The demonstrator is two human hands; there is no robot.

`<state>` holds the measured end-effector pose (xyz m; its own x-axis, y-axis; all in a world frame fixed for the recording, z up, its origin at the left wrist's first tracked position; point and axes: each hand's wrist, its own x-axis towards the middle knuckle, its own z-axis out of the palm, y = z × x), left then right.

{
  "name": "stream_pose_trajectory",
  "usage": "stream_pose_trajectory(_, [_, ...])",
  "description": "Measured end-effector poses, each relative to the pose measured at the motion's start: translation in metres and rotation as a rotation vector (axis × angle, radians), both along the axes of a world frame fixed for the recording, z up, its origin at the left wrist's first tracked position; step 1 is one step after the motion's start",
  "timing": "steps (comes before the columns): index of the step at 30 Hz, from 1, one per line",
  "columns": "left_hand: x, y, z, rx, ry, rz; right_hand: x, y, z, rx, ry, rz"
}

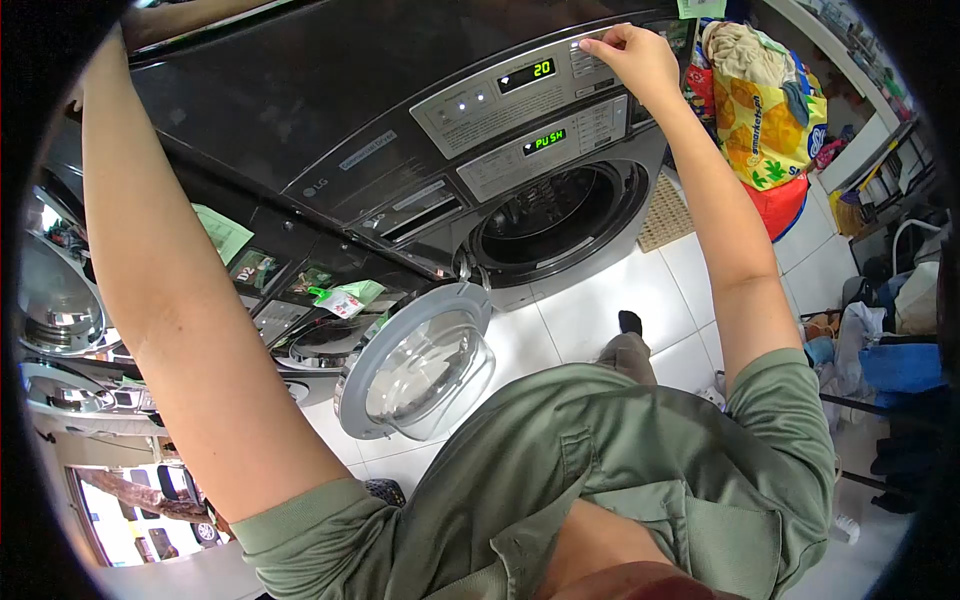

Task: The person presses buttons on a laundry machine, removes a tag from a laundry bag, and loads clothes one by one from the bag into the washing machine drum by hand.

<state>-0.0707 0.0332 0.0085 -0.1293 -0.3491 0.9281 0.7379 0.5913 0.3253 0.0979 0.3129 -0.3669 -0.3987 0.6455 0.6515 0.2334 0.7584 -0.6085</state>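
My right hand (640,58) is at the upper control panel (520,90) of a dark LG machine, fingers curled in and a fingertip against the buttons at its right end. Nothing shows in that hand. The upper display (527,75) reads 20 and the lower display (545,142) reads PUSH. Below the panels, the round drum opening (560,215) is uncovered, its glass door (420,365) swung out to the left. My left arm reaches up to the far left edge, where my left hand (78,97) is almost wholly hidden, so its fingers cannot be read.
More machines with round doors (60,300) line the left side. A yellow-and-red bag (765,120) full of cloth stands at the right, near a woven mat (667,215). Clothes and bags (900,360) crowd the right edge. White tiles (590,300) cover the floor.
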Motion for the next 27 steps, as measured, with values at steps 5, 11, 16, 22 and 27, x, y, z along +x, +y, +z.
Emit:
stream_pose_trajectory(5, [0.002,-0.001,0.000,-0.034,0.016,-0.003,0.007,0.006,-0.041,-0.172,0.080,0.076])
stream_pose_trajectory(11, [-0.008,-0.003,0.003,-0.049,0.070,0.020,0.001,-0.001,-0.062,-0.149,-0.003,0.086])
stream_pose_trajectory(16, [-0.006,-0.002,0.006,-0.037,0.051,0.012,-0.004,-0.005,-0.050,-0.176,-0.126,0.016])
stream_pose_trajectory(22, [0.041,0.004,-0.030,-0.040,0.007,0.081,0.008,-0.036,-0.080,-0.221,0.038,0.065])
stream_pose_trajectory(27, [-0.017,0.011,-0.008,0.042,0.110,0.404,0.037,-0.055,-0.205,-0.705,-0.272,0.981])
